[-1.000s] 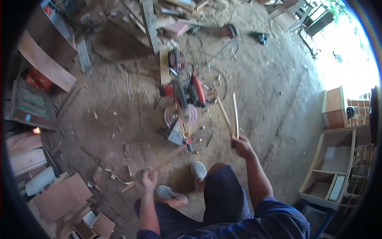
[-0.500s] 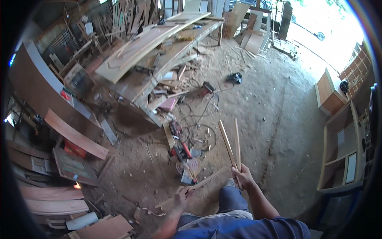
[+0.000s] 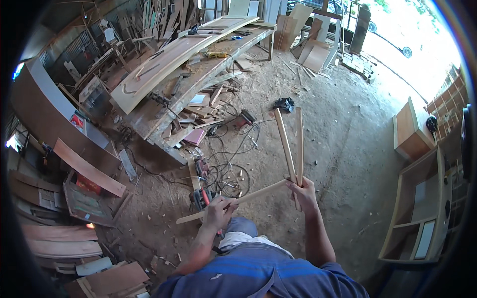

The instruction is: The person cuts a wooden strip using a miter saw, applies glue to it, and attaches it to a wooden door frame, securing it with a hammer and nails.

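My left hand is closed around a long thin wooden strip, held slantwise in front of my body. Its left end sticks out beyond my fist, and its right end reaches my right hand. That hand grips two more wooden strips, which rise from my fingers and spread slightly apart toward their upper ends. Whether my right fingers also pinch the slanted strip's end I cannot tell. Just past my left hand, a red and black power tool lies on the ground, partly hidden by my hand and the strip.
A workbench carries a long wooden panel, with offcuts heaped beneath. Tangled cables and another red tool lie on the dirt floor. Wooden cabinets stand at right; curved boards lean at left.
Both hands have risen with the strips, and the slanted strip is now lifted higher off the ground. My view has shifted, and my legs show less.
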`<move>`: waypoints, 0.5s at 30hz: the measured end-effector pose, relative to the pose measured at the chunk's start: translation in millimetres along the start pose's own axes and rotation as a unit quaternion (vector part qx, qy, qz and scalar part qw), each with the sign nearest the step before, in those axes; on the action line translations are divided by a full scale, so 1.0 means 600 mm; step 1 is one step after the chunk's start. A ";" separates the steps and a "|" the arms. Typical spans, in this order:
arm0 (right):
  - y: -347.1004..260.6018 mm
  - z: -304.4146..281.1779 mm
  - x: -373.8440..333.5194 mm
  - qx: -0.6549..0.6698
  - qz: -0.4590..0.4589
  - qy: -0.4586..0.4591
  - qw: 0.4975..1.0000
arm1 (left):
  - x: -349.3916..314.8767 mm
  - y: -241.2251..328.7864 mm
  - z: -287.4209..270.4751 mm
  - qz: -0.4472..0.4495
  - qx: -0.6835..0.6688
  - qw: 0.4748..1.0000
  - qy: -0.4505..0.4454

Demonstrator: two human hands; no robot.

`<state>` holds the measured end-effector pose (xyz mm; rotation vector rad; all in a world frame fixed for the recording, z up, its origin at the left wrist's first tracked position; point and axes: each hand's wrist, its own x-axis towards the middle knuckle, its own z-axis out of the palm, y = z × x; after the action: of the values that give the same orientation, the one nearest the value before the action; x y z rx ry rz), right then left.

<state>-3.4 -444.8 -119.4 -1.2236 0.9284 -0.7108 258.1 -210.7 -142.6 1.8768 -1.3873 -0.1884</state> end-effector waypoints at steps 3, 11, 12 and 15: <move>-0.009 -0.025 0.086 -0.046 -0.026 0.014 0.998 | 0.087 -0.024 0.042 -0.020 -0.025 0.999 -0.022; -0.067 -0.094 0.434 -0.129 -0.024 0.085 0.988 | 0.434 -0.104 0.185 -0.066 -0.046 0.995 -0.067; -0.083 -0.101 0.474 -0.142 -0.012 0.099 0.985 | 0.486 -0.109 0.201 -0.068 -0.052 0.994 -0.062; -0.119 -0.142 0.602 -0.157 -0.001 0.126 0.980 | 0.661 -0.132 0.242 -0.118 -0.116 0.984 -0.064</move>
<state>90.8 -810.7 -129.6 -1.4316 1.2862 -0.7505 395.7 -616.9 -168.8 1.8537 -1.1657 -0.5734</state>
